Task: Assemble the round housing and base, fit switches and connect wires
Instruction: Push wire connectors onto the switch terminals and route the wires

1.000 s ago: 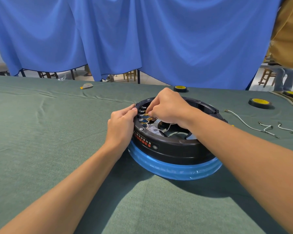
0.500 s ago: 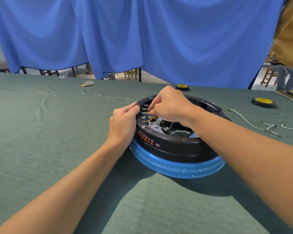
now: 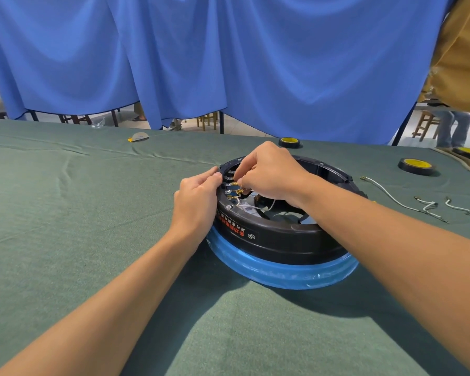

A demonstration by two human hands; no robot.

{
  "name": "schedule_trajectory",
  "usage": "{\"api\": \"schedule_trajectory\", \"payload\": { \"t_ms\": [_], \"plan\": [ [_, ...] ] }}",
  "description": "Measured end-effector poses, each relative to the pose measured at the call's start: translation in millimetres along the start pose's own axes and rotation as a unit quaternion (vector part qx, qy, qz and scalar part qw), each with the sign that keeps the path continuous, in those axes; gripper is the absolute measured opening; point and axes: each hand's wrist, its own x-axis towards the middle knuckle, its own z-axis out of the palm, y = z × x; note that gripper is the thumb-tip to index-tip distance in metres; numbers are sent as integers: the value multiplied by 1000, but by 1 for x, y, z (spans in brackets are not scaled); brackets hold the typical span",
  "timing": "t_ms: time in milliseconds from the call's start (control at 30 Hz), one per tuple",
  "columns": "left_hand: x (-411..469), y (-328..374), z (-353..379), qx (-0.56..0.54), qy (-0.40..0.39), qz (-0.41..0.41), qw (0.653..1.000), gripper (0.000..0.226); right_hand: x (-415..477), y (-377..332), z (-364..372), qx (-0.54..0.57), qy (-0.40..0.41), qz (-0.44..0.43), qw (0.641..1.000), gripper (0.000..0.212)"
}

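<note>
Left hand (image 3: 197, 202) grips the black housing (image 3: 277, 238) rim; right hand (image 3: 272, 172) pinches a brass terminal (image 3: 238, 183) inside.

Glossy black plastic housing (image 3: 280, 237); shiny blue film on base (image 3: 282, 272); matt green cloth table (image 3: 79, 213); brass-coloured terminals (image 3: 238, 191).

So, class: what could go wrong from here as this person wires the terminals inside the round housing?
The right hand pinches a small brass connector among close-set terminals; it could land on the wrong one or bend. The left hand grips only the black housing at its rim, so a hard push might shift it on the blue base. The white wires under the right wrist could snag.
</note>
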Motion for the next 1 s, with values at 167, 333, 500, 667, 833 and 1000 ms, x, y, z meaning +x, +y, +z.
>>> {"api": "schedule_trajectory", "payload": {
  "t_ms": [167,333,500,667,833,1000],
  "plan": [
    [1,1,0,8,-4,8,1000,43,-1,0,2,-17,3,-10,1000,16],
    [0,1,0,21,0,12,1000,60,-1,-1,2,-22,6,-10,1000,15],
    [0,2,0,23,2,16,1000,56,1,-1,3,-33,13,-21,999,15],
    [-1,1,0,22,-5,17,1000,53,2,-1,4,-46,5,-28,999,15],
    [0,2,0,20,-10,19,1000,54,0,-2,3,-46,-11,-50,998,17],
    [0,2,-1,12,-14,9,1000,61,-3,-3,2,-52,-35,-62,996,17]
  ]
}}
